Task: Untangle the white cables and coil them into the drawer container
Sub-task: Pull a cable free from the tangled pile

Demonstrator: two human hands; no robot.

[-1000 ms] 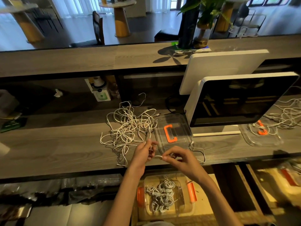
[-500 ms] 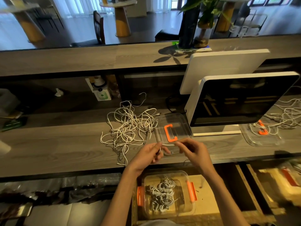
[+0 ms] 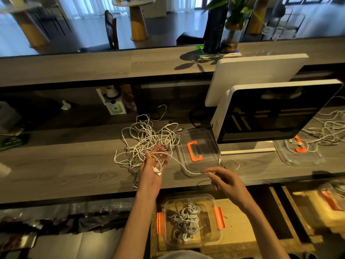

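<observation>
You had two hands over the counter. Your left hand (image 3: 155, 163) lay palm up with the fingers spread, and one white cable (image 3: 179, 161) ran across the palm, its plug end resting near the heel of the hand. Your right hand (image 3: 226, 181) pinched that same cable between thumb and fingertips, so the strand sagged between the two hands above the counter's front edge. Behind your left hand, one tangled heap of white cables (image 3: 147, 139) sprawled on the wooden counter (image 3: 65, 165); the number of cables in it could not be counted. Just right of the heap lay one clear lid with an orange handle (image 3: 195, 150). A second clear lid (image 3: 300, 152) sat far right with another loose bunch of cables (image 3: 326, 128) spilling over it. Below the counter, one clear container with two orange clips (image 3: 190, 221) stood in the open drawer (image 3: 237, 240), holding several coiled cables bunched together. Two white-framed screens (image 3: 276, 113) stood at the right, one behind the other. A raised wooden ledge (image 3: 93, 66) ran along the back and carried one potted plant (image 3: 231, 34). Beyond it the room showed round pedestal tables (image 3: 138, 19) and a dark chair (image 3: 111, 28).
</observation>
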